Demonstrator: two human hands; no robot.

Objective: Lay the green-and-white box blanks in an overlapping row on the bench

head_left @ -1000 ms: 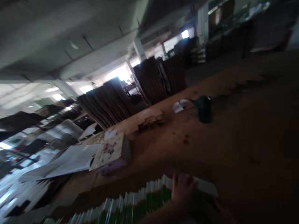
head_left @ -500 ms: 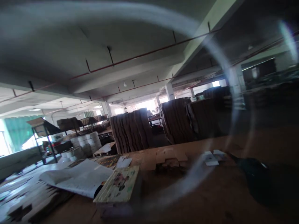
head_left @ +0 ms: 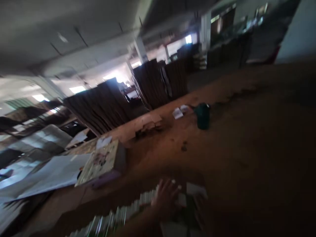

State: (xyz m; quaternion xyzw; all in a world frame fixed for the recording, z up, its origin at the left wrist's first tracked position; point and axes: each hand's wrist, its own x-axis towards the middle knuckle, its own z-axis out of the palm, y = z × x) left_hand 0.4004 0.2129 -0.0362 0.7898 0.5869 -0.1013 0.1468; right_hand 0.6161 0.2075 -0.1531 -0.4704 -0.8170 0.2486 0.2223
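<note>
My left hand (head_left: 166,196) reaches in from the bottom edge, its fingers somewhat spread. It lies at the far end of a long row of thin white-edged pieces (head_left: 116,217), perhaps cards or booklets, too blurred to name surely. My right hand (head_left: 201,210) is a dim shape to the right, its fingers lost in shadow and blur. Between and around the hands lie white and green flat pieces (head_left: 196,189); whether either hand grips one I cannot tell.
On the brown table (head_left: 153,158) stands a box with a printed lid (head_left: 98,164), left of the hands. White sheets (head_left: 51,172) lie beyond it. Farther back are a dark green container (head_left: 203,116), white scraps (head_left: 178,113) and torn cardboard (head_left: 149,125). Tall cardboard stacks (head_left: 101,105) stand behind.
The view has swung down and to the right, so background and box sit higher and farther left. Both hands and the row of white-edged pieces have come into view.
</note>
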